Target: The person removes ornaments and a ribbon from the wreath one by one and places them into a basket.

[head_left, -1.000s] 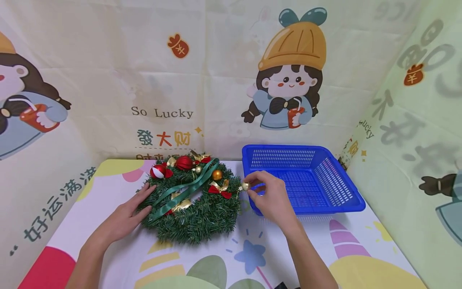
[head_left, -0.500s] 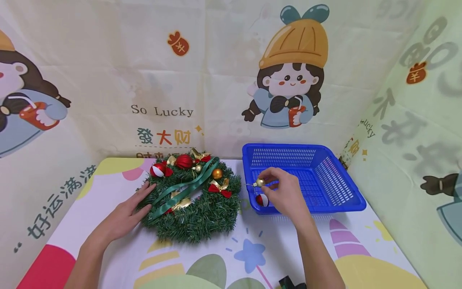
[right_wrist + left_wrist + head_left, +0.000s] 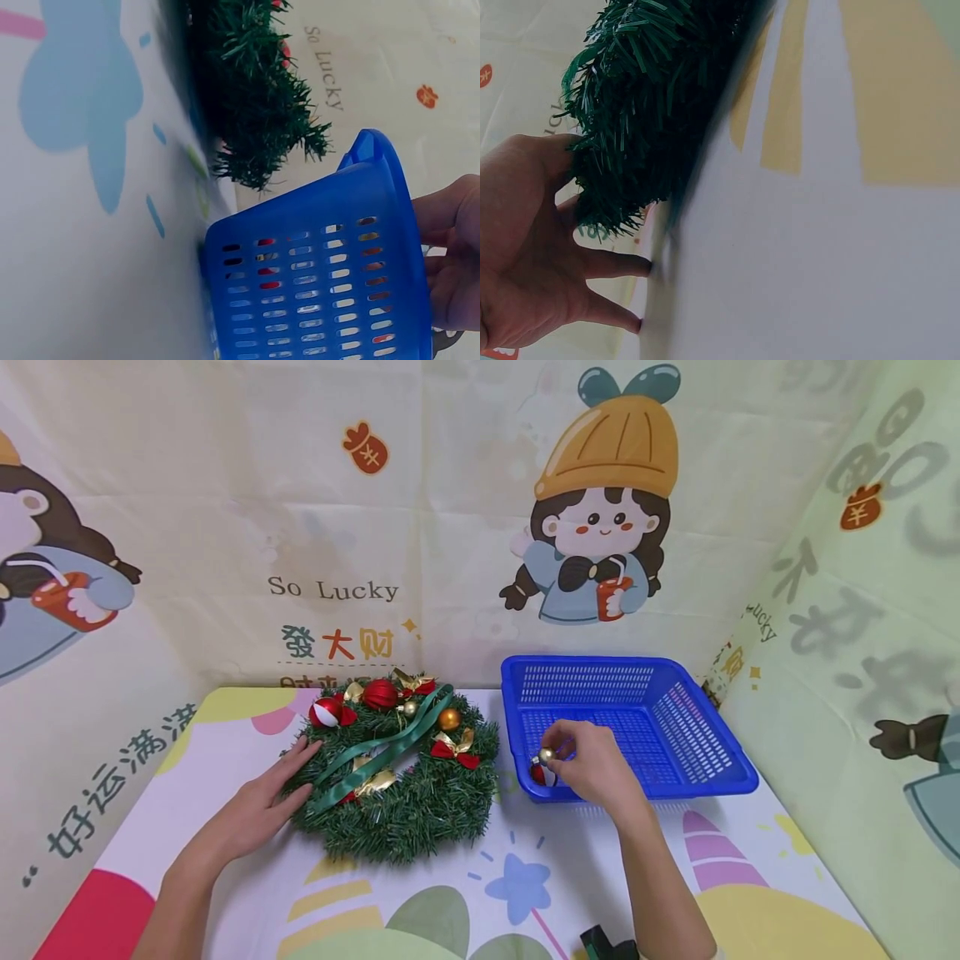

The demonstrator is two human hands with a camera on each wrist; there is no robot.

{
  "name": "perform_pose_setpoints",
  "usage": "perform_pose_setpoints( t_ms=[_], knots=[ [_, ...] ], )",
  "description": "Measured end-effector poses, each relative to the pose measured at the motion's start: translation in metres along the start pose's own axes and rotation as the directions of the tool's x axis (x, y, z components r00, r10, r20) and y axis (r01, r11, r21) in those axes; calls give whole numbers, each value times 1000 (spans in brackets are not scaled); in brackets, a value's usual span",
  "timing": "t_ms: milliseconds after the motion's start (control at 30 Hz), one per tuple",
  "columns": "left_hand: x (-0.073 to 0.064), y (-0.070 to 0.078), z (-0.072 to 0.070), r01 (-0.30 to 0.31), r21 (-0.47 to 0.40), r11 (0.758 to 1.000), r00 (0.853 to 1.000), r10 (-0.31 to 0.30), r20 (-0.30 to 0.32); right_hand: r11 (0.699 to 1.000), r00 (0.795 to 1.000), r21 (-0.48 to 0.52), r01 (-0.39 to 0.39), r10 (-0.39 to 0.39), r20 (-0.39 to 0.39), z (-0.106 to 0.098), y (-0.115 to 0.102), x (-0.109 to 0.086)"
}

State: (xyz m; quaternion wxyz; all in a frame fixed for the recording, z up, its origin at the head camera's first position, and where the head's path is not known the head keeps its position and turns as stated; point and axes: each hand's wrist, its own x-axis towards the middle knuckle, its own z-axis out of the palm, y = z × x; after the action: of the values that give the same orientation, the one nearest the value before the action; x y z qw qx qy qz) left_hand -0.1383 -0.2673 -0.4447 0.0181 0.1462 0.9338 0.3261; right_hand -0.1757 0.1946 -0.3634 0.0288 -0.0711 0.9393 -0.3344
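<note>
A green Christmas wreath [image 3: 427, 818] lies on the table, trimmed with red and gold baubles, bows and a green ribbon [image 3: 397, 743]. My left hand [image 3: 247, 814] touches its left edge with spread fingers; in the left wrist view some fingertips reach the table. Inside the near left corner of the blue plastic basket [image 3: 630, 662], my right hand [image 3: 592, 764] pinches a small gold bauble [image 3: 547, 755] between thumb and fingers. Just below it sits a red and white bauble [image 3: 537, 774], partly hidden. The basket wall [image 3: 315, 285] covers the held bauble in the right wrist view.
A printed cloth covers the table [image 3: 585, 868], with a patterned curtain [image 3: 450, 527] close behind and at both sides. A small black object [image 3: 602, 943] lies at the front edge beside my right forearm.
My right hand has carried the gold bauble from the wreath's right edge rightward over the basket, then lowered it slightly. The red and white bauble came into sight. My left hand stays on the wreath.
</note>
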Motion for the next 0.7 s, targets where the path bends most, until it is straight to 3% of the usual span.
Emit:
perform_pose_setpoints(
  t_ms=[267,700],
  knots=[
    [-2,0,-1,2,-5,1000,1000,-2,2,1000,996,-13,22,-21,84,4,9,5],
    [-1,-2,-1,7,3,1000,1000,-7,3,995,991,-69,68,-60,121,5,14,7]
  ],
)
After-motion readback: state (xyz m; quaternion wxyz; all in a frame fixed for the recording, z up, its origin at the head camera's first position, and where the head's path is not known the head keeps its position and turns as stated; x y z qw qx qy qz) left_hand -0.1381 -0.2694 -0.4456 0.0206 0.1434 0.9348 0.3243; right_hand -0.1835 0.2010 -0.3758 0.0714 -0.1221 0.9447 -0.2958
